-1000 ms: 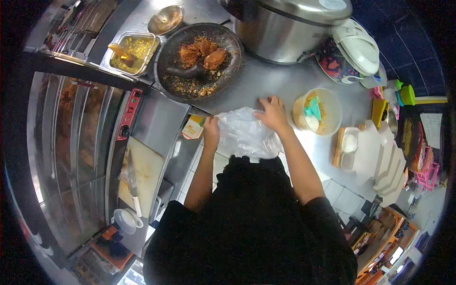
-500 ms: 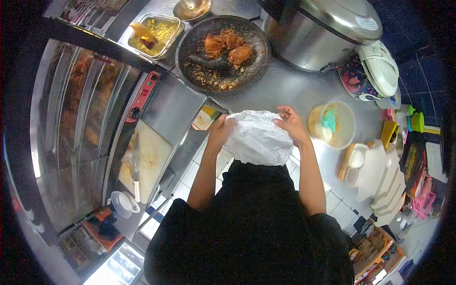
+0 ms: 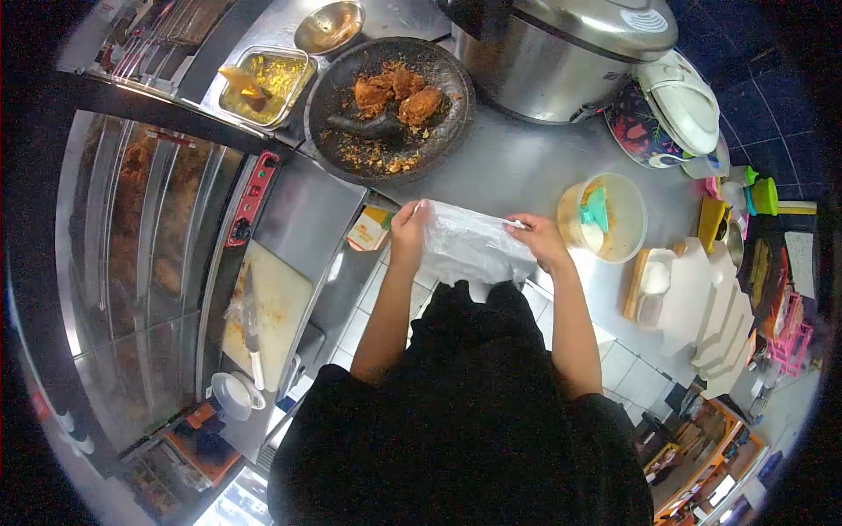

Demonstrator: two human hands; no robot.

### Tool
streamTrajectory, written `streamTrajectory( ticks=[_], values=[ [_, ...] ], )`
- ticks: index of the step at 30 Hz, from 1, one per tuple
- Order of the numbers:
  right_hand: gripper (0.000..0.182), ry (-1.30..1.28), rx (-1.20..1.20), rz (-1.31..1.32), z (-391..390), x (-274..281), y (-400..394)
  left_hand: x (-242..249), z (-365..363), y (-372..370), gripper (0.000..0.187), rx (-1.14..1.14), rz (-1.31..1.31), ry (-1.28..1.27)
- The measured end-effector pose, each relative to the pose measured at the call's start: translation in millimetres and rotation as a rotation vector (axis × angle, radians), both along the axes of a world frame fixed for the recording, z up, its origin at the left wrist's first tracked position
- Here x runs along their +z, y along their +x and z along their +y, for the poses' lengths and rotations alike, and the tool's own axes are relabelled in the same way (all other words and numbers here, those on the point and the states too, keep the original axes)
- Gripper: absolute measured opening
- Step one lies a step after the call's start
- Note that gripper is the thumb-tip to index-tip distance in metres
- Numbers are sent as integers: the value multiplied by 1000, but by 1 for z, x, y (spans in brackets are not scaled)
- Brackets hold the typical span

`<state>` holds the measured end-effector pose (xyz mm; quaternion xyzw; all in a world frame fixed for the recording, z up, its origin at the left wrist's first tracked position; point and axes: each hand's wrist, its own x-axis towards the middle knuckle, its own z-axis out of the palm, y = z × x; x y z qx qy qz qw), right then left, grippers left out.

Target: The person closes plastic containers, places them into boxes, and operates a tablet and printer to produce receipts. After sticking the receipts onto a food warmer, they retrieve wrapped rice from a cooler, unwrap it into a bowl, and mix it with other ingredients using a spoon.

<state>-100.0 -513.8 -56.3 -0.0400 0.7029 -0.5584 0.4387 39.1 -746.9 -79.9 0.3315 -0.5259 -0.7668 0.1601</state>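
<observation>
I hold a thin white plastic bag (image 3: pixel 469 245) stretched between both hands at the near edge of the steel counter (image 3: pixel 526 167). My left hand (image 3: pixel 409 230) grips its left top edge. My right hand (image 3: pixel 539 241) pinches its right top edge. The bag hangs down against my black clothing. Beyond it sits a dark stone mortar (image 3: pixel 386 105) with fried chicken pieces and a pestle. To the right of my right hand stands a round tub (image 3: pixel 603 217) of yellowish food with a teal scoop.
A large steel pot (image 3: pixel 561 53) and a white rice cooker (image 3: pixel 680 101) stand at the back. A metal tray (image 3: pixel 263 81) and small bowl (image 3: pixel 329 26) sit left of the mortar. White paper boxes (image 3: pixel 702 307) are stacked right. A cutting board with knife (image 3: pixel 263 316) lies lower left.
The bag was lifted off the counter and bunched between my hands; now both hands have pulled apart and it is stretched flat and lower.
</observation>
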Motion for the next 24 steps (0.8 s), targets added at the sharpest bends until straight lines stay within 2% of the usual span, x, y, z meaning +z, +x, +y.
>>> streamTrajectory(
  ticks=[4,6,8,9,10,11,12,13,15,16,18,19,21,22,23,24],
  values=[
    [27,112,-34,97,6,2,-6,-26,-5,-11,27,196,-57,-12],
    [26,195,-160,245,7,4,-11,-14,-12,-13,29,275,-94,8],
    [26,138,-209,247,4,-5,-13,10,-9,-13,35,207,-269,-98],
    [25,207,-175,296,1,7,-16,11,-8,-14,41,208,-233,-127],
    [24,271,-142,349,-4,13,-19,-7,-11,-13,41,220,-234,-137],
    [23,238,-153,355,-7,11,-21,-40,-19,-10,44,62,-301,-184],
    [23,221,-146,356,-11,5,-24,-42,-23,-12,46,-95,-369,-231],
    [23,247,-146,410,-13,-1,-27,-45,-21,-11,46,-84,-369,-243],
    [26,269,-136,533,-17,-12,-34,-15,0,-12,45,-211,-387,-917],
    [26,264,-132,534,-19,-14,-37,-21,5,-11,45,-206,-389,-919],
    [26,382,-64,612,-25,0,-41,-14,17,-11,36,151,-238,-815],
    [26,387,-62,607,-26,-10,-48,-10,22,-3,27,146,-319,-614],
    [26,319,-24,619,-30,-35,-64,-7,25,1,31,171,-343,-649],
    [27,244,-104,683,-33,-44,-69,-7,28,2,36,195,-363,-691],
    [28,173,-187,745,-39,-48,-67,-2,31,2,26,180,-376,-690],
    [28,192,-196,733,-44,-43,-65,-7,32,2,26,158,-384,-682]
  ],
)
